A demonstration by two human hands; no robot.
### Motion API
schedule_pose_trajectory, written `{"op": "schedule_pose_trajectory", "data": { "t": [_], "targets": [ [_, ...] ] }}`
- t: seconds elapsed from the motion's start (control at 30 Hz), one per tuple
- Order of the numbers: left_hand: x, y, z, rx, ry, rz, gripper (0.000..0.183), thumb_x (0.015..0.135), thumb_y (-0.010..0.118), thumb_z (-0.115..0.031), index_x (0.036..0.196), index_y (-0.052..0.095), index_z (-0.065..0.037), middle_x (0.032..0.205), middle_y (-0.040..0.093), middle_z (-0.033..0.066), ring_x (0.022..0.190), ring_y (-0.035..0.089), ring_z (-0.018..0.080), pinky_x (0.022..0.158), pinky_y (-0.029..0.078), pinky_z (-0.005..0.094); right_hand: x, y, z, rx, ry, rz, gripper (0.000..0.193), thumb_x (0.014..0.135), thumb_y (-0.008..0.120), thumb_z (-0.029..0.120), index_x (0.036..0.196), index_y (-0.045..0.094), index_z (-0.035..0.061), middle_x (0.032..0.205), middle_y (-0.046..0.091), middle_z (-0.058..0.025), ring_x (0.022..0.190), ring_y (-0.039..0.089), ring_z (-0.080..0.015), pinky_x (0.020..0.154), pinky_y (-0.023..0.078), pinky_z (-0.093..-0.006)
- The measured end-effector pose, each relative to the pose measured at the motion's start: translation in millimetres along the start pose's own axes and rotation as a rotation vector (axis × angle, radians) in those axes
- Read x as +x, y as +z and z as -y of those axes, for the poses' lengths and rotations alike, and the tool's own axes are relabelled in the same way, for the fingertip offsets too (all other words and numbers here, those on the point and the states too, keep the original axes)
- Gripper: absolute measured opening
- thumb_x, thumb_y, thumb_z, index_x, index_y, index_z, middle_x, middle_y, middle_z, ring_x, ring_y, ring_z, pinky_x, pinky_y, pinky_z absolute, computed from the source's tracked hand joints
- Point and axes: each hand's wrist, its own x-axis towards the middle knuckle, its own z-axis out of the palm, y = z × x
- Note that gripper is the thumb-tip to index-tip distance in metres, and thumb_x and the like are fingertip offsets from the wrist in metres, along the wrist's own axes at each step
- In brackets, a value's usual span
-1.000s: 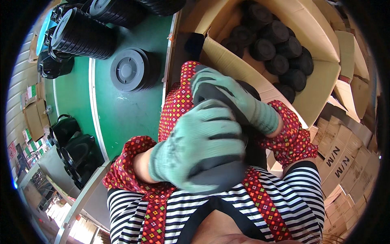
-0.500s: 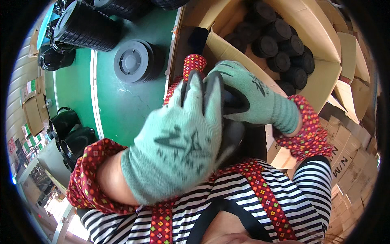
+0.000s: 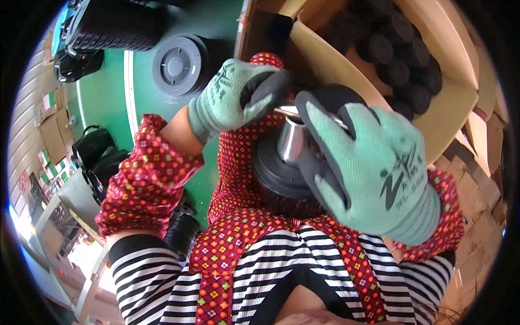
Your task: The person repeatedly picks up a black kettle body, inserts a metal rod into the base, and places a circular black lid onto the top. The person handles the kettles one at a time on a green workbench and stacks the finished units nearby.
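From my seat I have the silver cone-shaped part (image 3: 292,142) in front of the body, standing on a black round base (image 3: 276,170) whose upper face looks toward the head camera. The right hand (image 3: 374,162) straddles that part, thumb and fingers moderately apart; I cannot tell how firmly it grips, since its own fingers cover the far side. The left hand (image 3: 241,97) is curled narrow, its fingertips near the end of a thin shiny piece (image 3: 287,110) just above the silver part; I cannot tell whether it has hold of that piece.

To do this well, I would let the right hand steady the silver part squarely over the base, keep the thin piece level above it, and leave the left to light fingertip work. Smooth metal may slide against gloves, so I favour even pressure over a hard squeeze, with the thumb clear of the rim.

On the green bench (image 3: 105,103), a grey disc (image 3: 176,65) lies beyond the left hand; to the right, a carton (image 3: 457,103) holds dark round pieces (image 3: 398,73), well apart from the base
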Motion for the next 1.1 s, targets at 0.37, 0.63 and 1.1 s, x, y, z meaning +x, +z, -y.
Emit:
{"op": "schedule_pose_trajectory", "data": {
  "t": [0.37,0.63,1.1],
  "targets": [
    [-14,16,-106,0.458,-0.002,-0.205,0.054,0.071,0.086,-0.014,0.123,0.071,-0.005,0.125,0.069,0.0179,0.115,0.067,0.0403,0.1,0.055,0.0479,30,-49,-42,0.44,-0.178,0.256,0.04,0.095,0.068,0.012,0.133,0.064,-0.0013,0.112,0.067,-0.0176,0.102,0.068,-0.0335,0.092,0.053,-0.0428],
    [-14,24,-101,0.53,0.17,-0.152,0.037,0.072,0.077,-0.017,0.107,0.075,-0.005,0.118,0.065,0.0154,0.112,0.06,0.0378,0.095,0.053,0.0482,100,101,-58,1.084,-0.485,-0.125,0.023,0.105,0.057,0.008,0.126,0.063,0.0027,0.116,0.066,-0.007,0.106,0.067,-0.0167,0.09,0.057,-0.0287],
    [66,80,-125,0.201,0.153,0.17,0.032,0.088,0.068,-0.033,0.108,0.064,-0.008,0.097,0.065,0.0111,0.081,0.069,0.0283,0.07,0.057,0.0395,83,136,-61,1.114,-0.732,-0.241,0.023,0.097,0.065,0.009,0.116,0.06,-0.0003,0.112,0.059,-0.0137,0.107,0.063,-0.0308,0.092,0.052,-0.0419]
  ]
}}
